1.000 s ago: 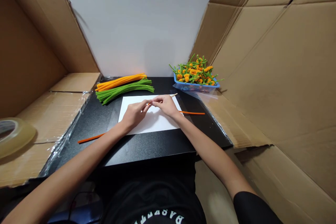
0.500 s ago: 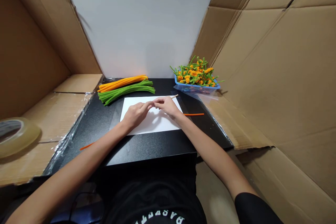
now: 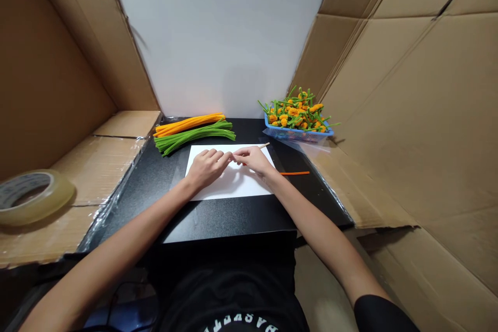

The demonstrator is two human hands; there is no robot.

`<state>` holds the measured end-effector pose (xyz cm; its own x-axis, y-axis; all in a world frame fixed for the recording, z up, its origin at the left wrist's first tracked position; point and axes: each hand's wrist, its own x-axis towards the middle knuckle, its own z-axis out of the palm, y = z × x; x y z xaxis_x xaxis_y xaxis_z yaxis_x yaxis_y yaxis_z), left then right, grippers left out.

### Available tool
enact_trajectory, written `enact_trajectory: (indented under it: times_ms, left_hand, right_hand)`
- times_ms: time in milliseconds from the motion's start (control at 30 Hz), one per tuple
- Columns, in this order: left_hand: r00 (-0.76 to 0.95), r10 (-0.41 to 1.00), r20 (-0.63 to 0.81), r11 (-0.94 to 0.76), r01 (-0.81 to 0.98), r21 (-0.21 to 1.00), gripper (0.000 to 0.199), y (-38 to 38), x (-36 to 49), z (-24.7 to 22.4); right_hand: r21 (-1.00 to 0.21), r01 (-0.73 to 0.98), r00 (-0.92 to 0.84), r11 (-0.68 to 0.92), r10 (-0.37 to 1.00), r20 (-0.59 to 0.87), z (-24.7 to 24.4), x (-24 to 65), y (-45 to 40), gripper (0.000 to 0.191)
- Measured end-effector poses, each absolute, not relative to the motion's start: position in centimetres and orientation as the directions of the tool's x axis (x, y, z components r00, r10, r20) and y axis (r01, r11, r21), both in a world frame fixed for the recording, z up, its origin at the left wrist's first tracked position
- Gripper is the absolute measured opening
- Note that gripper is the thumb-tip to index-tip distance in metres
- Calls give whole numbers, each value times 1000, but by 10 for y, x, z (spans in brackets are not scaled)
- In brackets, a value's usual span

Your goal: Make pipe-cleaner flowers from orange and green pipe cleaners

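Over a white sheet of paper, both hands meet with fingertips nearly touching. My left hand is closed, its fingers bent and pinched toward the right hand. My right hand pinches too, thumb against fingers. A speck of orange shows by its fingertips, but what either hand holds is mostly hidden. Just beyond the right hand pokes the tip of a thin pale stick; I cannot tell whether it is held. An orange pipe cleaner sticks out to the right from behind the right wrist.
Orange pipe cleaners and green pipe cleaners lie bundled at the back left of the black table. A blue basket of orange-and-green pipe-cleaner pieces stands back right. A tape roll rests on cardboard at left.
The view has shifted slightly, so everything appears farther right. The orange strand end that showed beside my left forearm is out of sight. My left fingers have curled a little more.
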<state>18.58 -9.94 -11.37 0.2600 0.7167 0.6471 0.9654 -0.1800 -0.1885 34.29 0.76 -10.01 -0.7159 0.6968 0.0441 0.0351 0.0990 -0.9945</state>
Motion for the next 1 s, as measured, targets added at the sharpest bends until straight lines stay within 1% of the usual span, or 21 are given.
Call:
enact_trajectory:
  times_ms: [67, 167, 267, 400, 467, 600, 700, 833, 1000]
  left_hand:
    - [272, 723, 635, -183, 962, -203, 26, -100, 186, -113]
    - [262, 742, 616, -181, 965, -192, 28, -100, 182, -114]
    - [268, 758, 595, -182, 963, -201, 26, -99, 175, -115]
    - [224, 756, 615, -149, 974, -171, 23, -98, 170, -117]
    - [219, 747, 628, -156, 976, -155, 23, -97, 170, -119]
    - [269, 738, 619, -233, 962, -141, 31, -96, 171, -124]
    - [300, 732, 612, -256, 953, -161, 26, -95, 171, -125]
    - [309, 735, 603, -246, 951, -187, 21, -96, 172, -122]
    - [344, 728, 593, -283, 939, -198, 25, -96, 172, -121]
  right_hand:
    - [-995, 51, -708, 83, 706, 22, -99, 343, 6, 22]
    - [-995, 72, -684, 62, 730, -5, -97, 343, 6, 20]
    - [-995, 90, -658, 43, 753, -27, -96, 344, 8, 20]
    - [-995, 88, -671, 41, 741, -29, -99, 345, 10, 19]
    - [-996, 77, -684, 55, 730, -12, -102, 344, 11, 17]
    - [-991, 81, -712, 110, 701, 20, -103, 344, 10, 16]
    - [-986, 87, -731, 142, 682, 33, -103, 344, 11, 17]
    - [-980, 94, -747, 173, 663, 46, -104, 344, 12, 20]
    - [-968, 123, -753, 220, 656, 53, -108, 344, 16, 17]
